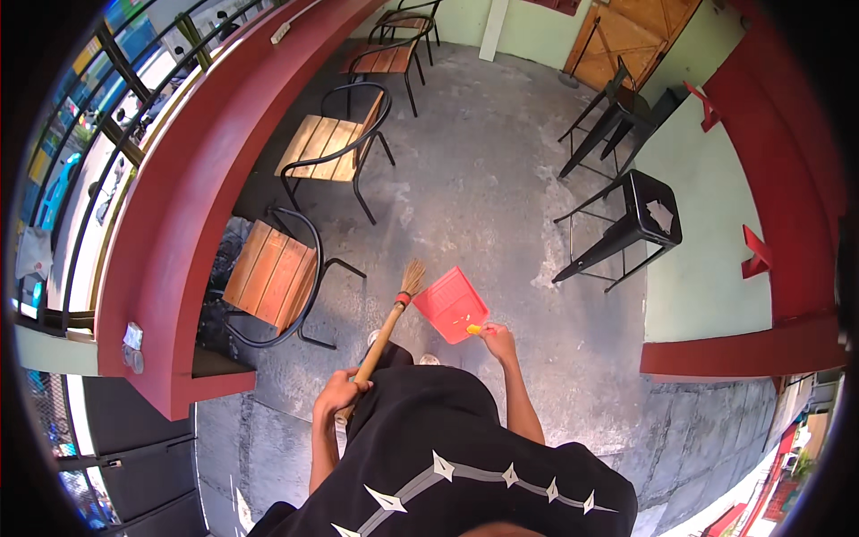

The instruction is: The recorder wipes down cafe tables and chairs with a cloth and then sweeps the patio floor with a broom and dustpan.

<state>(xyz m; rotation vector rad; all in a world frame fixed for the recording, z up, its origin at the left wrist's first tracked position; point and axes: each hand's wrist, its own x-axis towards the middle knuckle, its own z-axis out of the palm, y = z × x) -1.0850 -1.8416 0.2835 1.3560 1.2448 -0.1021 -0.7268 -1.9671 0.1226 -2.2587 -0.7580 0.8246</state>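
Observation:
My left hand (337,392) is wrapped round the wooden handle of a short broom (383,341). Its straw bristles point away from me, bound with a red band, close to the left edge of the dustpan. In my right hand (497,340) is the yellow handle of a red dustpan (445,300). A few small pale bits lie in the pan near its handle. Whether the bristles or the pan touch the floor I cannot tell.
Wooden-slat chairs with black metal frames, such as the nearest chair (268,276), line the red counter (192,192) on the left. A black metal stool (651,210) stands on the right, another behind it. A wooden door (629,40) is at the far end of the grey concrete floor (474,152).

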